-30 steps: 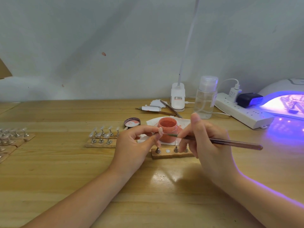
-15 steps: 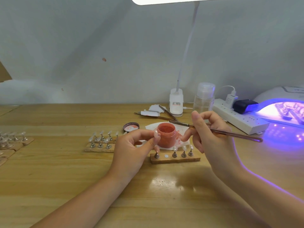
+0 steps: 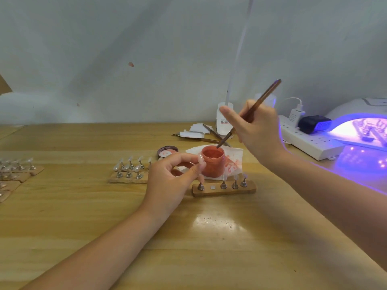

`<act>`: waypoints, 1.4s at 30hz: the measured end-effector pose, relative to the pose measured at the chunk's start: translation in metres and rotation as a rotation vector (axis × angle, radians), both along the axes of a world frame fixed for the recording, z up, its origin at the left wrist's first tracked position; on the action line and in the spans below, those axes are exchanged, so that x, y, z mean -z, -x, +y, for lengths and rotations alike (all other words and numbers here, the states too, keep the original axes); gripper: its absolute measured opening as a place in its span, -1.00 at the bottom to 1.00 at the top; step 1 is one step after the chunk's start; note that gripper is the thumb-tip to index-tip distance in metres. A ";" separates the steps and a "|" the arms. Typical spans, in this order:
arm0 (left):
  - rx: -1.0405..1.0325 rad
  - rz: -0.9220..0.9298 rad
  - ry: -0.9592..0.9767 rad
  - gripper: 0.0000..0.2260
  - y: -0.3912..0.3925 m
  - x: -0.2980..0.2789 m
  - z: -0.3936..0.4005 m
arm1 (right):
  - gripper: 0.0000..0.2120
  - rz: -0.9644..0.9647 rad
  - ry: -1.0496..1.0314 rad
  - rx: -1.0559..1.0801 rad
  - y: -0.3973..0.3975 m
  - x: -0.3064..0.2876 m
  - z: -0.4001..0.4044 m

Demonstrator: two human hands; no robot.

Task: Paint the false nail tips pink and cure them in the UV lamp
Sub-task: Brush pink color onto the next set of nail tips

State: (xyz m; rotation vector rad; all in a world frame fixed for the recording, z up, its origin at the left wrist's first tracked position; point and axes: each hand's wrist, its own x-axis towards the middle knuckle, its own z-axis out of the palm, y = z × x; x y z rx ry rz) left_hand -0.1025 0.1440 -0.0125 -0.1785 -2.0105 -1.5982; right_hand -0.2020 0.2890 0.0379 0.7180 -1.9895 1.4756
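My left hand (image 3: 173, 181) pinches a small nail tip on its holder (image 3: 200, 159) between thumb and fingers, just left of the open pink polish jar (image 3: 212, 162). Above and behind the jar, my right hand (image 3: 254, 130) grips a brown brush (image 3: 249, 113), tilted steeply, with its bristle end dipping into the jar's mouth. In front of the jar lies a wooden strip (image 3: 224, 189) with several metal stands bearing nail tips and one bare spot. At the right edge the UV lamp (image 3: 356, 130) glows purple with strips of tips inside.
More wooden strips of clear tips lie at centre left (image 3: 128, 171) and at the far left edge (image 3: 16, 170). The jar's lid (image 3: 167, 152), a stained tissue (image 3: 232, 162), tools (image 3: 201, 136), a lamp base (image 3: 224, 120) and a white power strip (image 3: 310, 143) stand behind.
My right hand has lifted and swung the brush from nearly level to steeply tilted, bringing its tip down into the jar. My left hand has kept its pinch on the nail tip.
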 end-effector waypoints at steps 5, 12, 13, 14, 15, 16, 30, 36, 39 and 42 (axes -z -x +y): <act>0.001 -0.003 -0.020 -0.93 0.000 -0.001 0.001 | -0.57 0.000 -0.236 0.015 0.005 0.008 -0.009; 0.005 -0.014 -0.011 -0.87 0.001 0.001 -0.001 | -0.54 -0.007 -0.407 0.053 0.002 0.015 -0.015; 0.010 -0.015 -0.007 -0.88 0.001 0.001 -0.001 | -0.54 -0.012 -0.416 0.056 0.002 0.015 -0.015; 0.014 -0.016 -0.006 -0.89 0.000 0.001 -0.001 | -0.54 -0.015 -0.416 0.057 0.002 0.015 -0.016; 0.014 -0.015 -0.007 -0.89 0.000 0.001 -0.001 | -0.54 -0.016 -0.403 0.056 0.002 0.015 -0.016; 0.014 -0.014 -0.008 -0.90 0.000 0.001 -0.001 | -0.55 -0.014 -0.377 0.055 0.002 0.015 -0.016; 0.005 -0.035 0.001 -0.90 -0.001 -0.002 0.001 | -0.58 -0.241 0.016 0.135 0.010 0.007 0.002; 0.008 -0.049 0.010 -0.93 -0.001 -0.003 0.001 | -0.62 -0.299 0.075 0.157 0.012 0.011 0.009; 0.005 -0.052 0.010 -0.92 -0.001 -0.003 0.001 | -0.65 -0.301 0.098 0.182 0.013 0.011 0.012; 0.000 -0.052 0.013 -0.92 -0.001 -0.002 0.001 | -0.68 -0.315 0.132 0.214 0.014 0.009 0.016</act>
